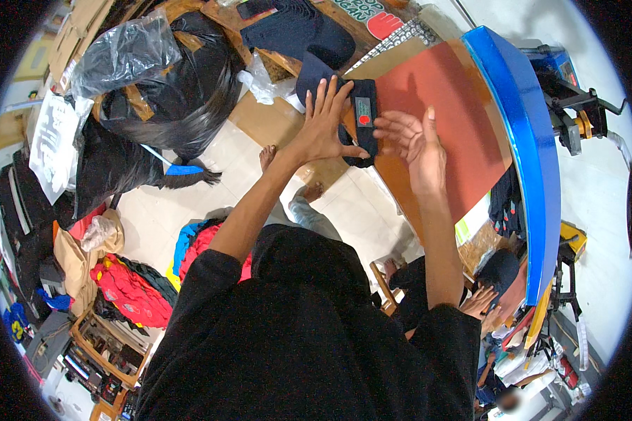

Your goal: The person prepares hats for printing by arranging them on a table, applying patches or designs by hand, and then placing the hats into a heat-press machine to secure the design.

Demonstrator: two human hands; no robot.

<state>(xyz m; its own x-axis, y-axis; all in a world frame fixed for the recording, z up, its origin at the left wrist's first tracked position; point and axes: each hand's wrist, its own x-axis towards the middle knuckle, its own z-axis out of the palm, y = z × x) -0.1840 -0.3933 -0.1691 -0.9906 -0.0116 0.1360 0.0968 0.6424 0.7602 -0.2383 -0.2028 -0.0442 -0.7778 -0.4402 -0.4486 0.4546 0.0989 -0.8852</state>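
Note:
A dark navy fabric piece, shaped like a cap (313, 76) with a curved brim, lies at the near edge of the table. Its black band (364, 142) carries a small grey-green label (363, 111) with a red mark. My left hand (321, 132) is spread over the piece, fingers stretched and thumb reaching the band's near end; part of the fabric is hidden beneath it. Just right of the band, my right hand (420, 144) is open with the palm turned up and slightly blurred fingers. Nothing is in it.
A reddish-brown board (449, 119) covers the table at right, bordered by a long blue panel (523, 140). Stacked navy caps (295, 31) lie at the back. Black plastic bags (182, 105) bulge at left. At lower right, another person's hands (479, 303) are near a dark cap (500, 268).

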